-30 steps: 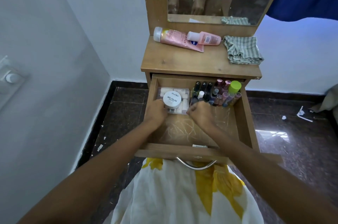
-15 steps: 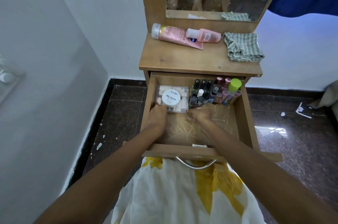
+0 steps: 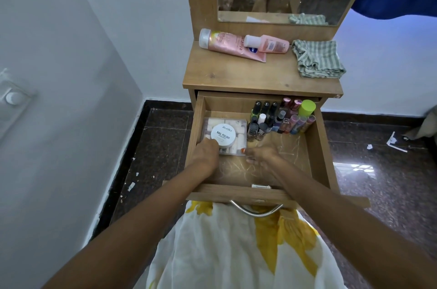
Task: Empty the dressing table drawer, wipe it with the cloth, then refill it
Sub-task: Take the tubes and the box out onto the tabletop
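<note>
Inside the open drawer [image 3: 315, 147], the left hand [image 3: 205, 154] meets the near edge of a clear box [image 3: 240, 142] topped by a white tub [image 3: 223, 135], back-left corner; its fingers are hidden, grip untellable. The right hand [image 3: 264, 157], fingers spread and empty, hovers beside it. The box looks light, stiff and slick: best lifted level, by both sides.

Both arms stretched forward, left grip [image 3: 207, 154] knuckles-up with fingers tucked out of sight, right grip [image 3: 264, 157] kinda blurry, fingers stretched out leftward.
</note>
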Motion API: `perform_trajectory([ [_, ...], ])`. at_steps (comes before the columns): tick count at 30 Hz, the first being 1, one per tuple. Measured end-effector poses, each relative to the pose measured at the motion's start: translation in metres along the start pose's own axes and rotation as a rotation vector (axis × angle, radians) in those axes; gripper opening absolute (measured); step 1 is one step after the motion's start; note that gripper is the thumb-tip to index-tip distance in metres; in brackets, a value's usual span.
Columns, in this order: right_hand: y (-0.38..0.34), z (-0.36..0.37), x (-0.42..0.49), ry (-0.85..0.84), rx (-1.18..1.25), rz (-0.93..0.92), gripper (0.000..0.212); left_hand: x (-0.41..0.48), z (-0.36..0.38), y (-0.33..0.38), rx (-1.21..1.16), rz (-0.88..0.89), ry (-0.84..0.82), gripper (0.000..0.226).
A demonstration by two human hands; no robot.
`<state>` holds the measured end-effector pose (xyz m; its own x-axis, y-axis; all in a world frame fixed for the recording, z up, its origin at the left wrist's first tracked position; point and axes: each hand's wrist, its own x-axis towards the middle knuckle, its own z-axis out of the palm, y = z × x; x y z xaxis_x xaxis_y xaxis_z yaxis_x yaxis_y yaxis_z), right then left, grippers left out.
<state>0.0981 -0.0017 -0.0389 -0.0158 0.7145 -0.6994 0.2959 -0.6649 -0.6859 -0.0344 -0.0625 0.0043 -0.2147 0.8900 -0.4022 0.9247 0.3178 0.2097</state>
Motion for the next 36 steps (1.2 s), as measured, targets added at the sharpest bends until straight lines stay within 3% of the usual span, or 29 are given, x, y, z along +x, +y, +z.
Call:
perform_trajectory([
  [12, 0.005, -0.007, -0.020, -0.103, -0.165, 0.062, 0.019, -0.006, -0.004, -0.004, 0.037, -0.009, -0.100, 0.032],
  [17, 0.005, -0.008, -0.020, -0.110, -0.177, 0.049, 0.018, 0.007, -0.024, 0.000, 0.040, -0.025, 0.008, 0.030],
  [20, 0.005, -0.008, -0.020, -0.109, -0.169, 0.045, 0.018, 0.025, -0.038, 0.002, 0.057, 0.066, 0.045, 0.028],
  [26, 0.006, -0.007, -0.021, -0.099, -0.122, 0.024, 0.022, 0.050, -0.052, 0.004, 0.232, 0.214, -0.097, 0.037],
  [31, 0.002, -0.006, -0.026, -0.114, -0.072, 0.029, 0.016, 0.055, -0.056, 0.009, 0.388, 0.250, -0.145, 0.026],
  [36, 0.003, -0.008, -0.027, -0.136, -0.027, 0.050, 0.010, 0.057, -0.052, 0.007, 0.400, 0.253, -0.112, 0.027],
])
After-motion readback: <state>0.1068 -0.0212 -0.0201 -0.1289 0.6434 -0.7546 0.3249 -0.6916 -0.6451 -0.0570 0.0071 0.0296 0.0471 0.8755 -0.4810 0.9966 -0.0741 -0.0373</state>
